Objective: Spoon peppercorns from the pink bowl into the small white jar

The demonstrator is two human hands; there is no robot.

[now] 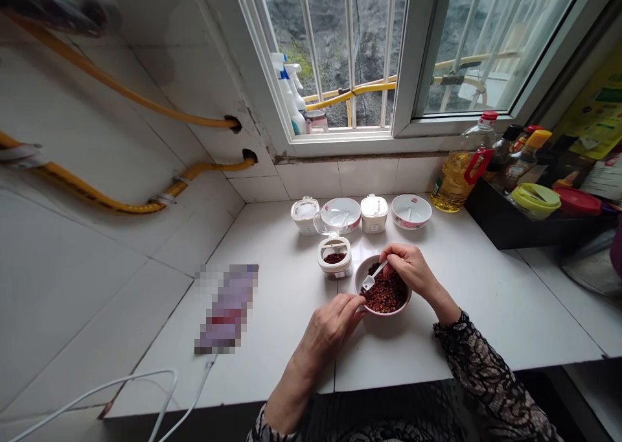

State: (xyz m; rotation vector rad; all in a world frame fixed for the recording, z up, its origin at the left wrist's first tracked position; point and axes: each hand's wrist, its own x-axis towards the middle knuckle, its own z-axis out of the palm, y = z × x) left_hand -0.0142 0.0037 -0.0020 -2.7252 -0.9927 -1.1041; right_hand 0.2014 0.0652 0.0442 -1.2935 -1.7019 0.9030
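A small white spoon (369, 282) is pinched in my right hand (412, 267), its scoop tilted down over dark red dried peppercorns (386, 294). These fill much of a white bowl with a pink rim (358, 275). My left hand (335, 322) grips the bowl's near left rim between thumb and fingers; the thumb is partly hidden. Just behind the bowl, to the left, stands a seasoning jar (335, 268) with its clear lid flipped up and similar peppercorns inside.
Along the back stand a lidded white jar (305, 216), a flowered bowl (341, 215), another white jar (374, 214) and a second flowered bowl (411, 212). An oil bottle (454, 176) and a black condiment rack (495, 218) are at right. A blurred phone-like object (228, 309) with a white cable lies left.
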